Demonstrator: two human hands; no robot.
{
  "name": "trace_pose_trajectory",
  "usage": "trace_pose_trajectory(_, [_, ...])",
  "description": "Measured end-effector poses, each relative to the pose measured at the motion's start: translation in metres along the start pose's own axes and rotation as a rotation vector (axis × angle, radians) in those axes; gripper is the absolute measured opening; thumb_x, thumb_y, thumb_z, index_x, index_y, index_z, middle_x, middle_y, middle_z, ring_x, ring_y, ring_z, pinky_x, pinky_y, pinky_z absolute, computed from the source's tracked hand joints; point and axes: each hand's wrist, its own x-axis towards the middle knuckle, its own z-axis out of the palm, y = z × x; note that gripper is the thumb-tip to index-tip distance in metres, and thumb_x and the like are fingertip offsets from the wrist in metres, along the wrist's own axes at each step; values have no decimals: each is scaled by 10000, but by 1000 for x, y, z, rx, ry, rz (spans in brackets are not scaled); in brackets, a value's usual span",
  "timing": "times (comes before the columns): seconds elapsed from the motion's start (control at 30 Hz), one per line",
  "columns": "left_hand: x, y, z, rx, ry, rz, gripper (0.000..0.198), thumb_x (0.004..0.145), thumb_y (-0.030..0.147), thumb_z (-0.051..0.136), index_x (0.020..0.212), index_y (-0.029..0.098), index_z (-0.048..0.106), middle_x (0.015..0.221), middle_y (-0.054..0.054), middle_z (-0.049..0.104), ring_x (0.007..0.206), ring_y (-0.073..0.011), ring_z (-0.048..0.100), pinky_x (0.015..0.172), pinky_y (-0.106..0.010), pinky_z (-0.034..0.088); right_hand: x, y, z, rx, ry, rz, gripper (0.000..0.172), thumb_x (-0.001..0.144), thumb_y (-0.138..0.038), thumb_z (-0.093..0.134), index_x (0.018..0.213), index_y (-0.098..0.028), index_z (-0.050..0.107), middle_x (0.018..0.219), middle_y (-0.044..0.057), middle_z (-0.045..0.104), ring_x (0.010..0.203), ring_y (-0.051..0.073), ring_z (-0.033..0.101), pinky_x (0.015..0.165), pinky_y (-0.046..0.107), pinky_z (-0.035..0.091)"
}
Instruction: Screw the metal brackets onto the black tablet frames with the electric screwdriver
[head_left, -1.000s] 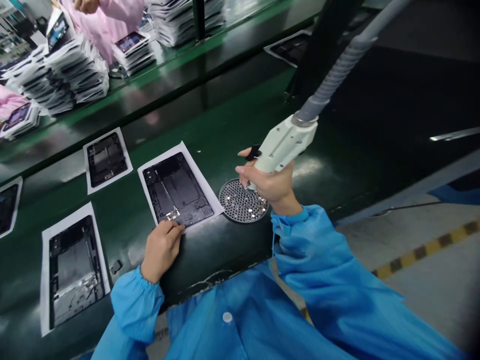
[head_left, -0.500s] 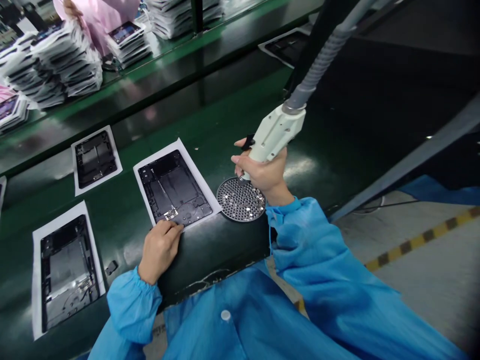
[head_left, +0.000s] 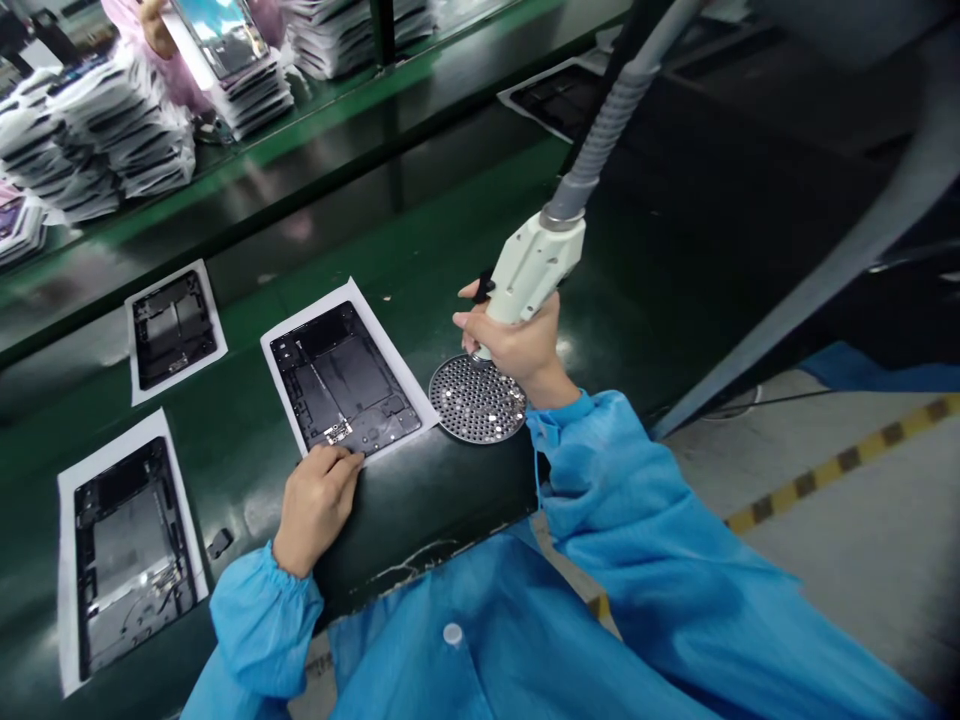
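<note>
My right hand (head_left: 517,345) is wrapped round a pale electric screwdriver (head_left: 536,265) with a grey ribbed sleeve at its upper end. The tool's lower end is over a round perforated screw tray (head_left: 478,400), which has small shiny screws scattered on it; the tip itself is hidden. My left hand (head_left: 319,505), fingers bent together, grips the near edge of a black tablet housing (head_left: 345,375). The housing lies on a white sheet (head_left: 390,360), whose corner touches the tray. A small metal-coloured part shows in the housing close to my left fingertips.
Two more housings, one near (head_left: 131,560) and one farther back (head_left: 174,330), lie to the left on white sheets. A small black piece (head_left: 220,543) lies between. Stacks of wrapped panels (head_left: 146,130) stand across the green bench (head_left: 420,240). A grey hose (head_left: 787,290) slants at right.
The view has shifted slightly. Across the bench, a person in pink has raised a panel above the stack. My hands keep their holds, with the screwdriver still over the tray.
</note>
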Motion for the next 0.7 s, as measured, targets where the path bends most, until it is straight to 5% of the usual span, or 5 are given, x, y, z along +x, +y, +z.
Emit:
trace_pose_trajectory(0.4, [-1, -10, -1, -29, 7, 3, 282, 972, 325, 431, 1016, 214, 686, 958, -60, 680, 849, -184, 644, 757, -293, 528, 7, -4, 3, 49, -137, 157, 242, 642, -279, 696, 833, -147, 628, 464, -69, 532, 388, 84, 494, 426, 229, 430])
trace_pose_trajectory(0.7, [-2, -16, -1, -52, -22, -28, 315, 956, 396, 419, 1019, 238, 684, 984, -56, 702, 864, -199, 670, 791, -311, 539, 11, 6, 5, -75, -186, 71, 116, 744, -223, 642, 837, -174, 593, 494, -99, 502, 527, 53, 588, 537, 166, 481])
